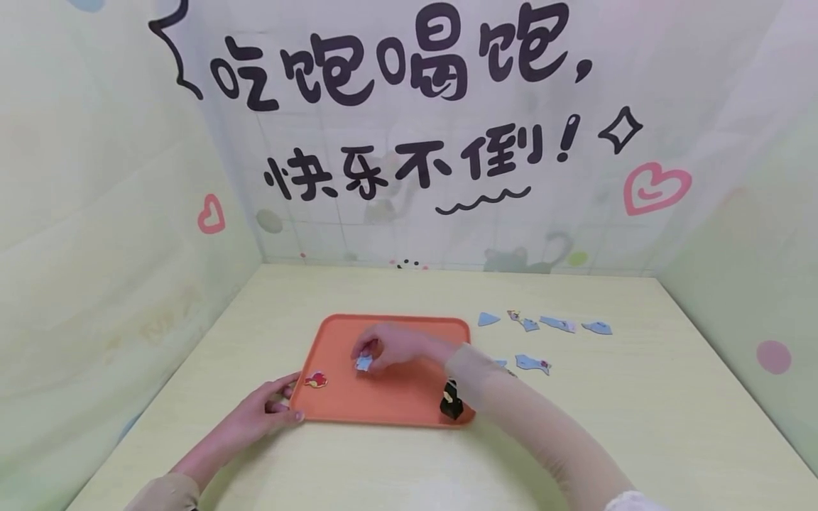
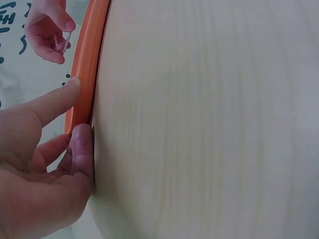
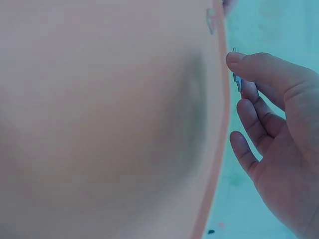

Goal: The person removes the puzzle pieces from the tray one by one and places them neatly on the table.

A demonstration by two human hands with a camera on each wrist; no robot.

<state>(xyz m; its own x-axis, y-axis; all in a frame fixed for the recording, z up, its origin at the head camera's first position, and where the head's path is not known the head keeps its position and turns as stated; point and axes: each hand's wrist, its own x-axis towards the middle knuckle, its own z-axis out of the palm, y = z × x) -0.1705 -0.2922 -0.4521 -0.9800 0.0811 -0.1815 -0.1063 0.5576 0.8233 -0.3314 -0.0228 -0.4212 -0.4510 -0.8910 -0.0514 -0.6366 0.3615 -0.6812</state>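
Observation:
A coral-orange tray lies on the table. My left hand holds its near left corner, with the thumb on the front rim and the fingers at the left side; in the left wrist view, the thumb presses the orange rim. Over the tray's middle, my right hand pinches a small light blue puzzle piece between thumb and fingers. Seen edge-on in the right wrist view, this piece is thin. Near the left rim, a red and yellow puzzle piece lies on the tray.
Right of the tray, several light blue pieces lie on the table, among them a triangular one and a long one. My right forearm crosses the tray's right edge, with a black device beneath it. Fabric walls enclose the table.

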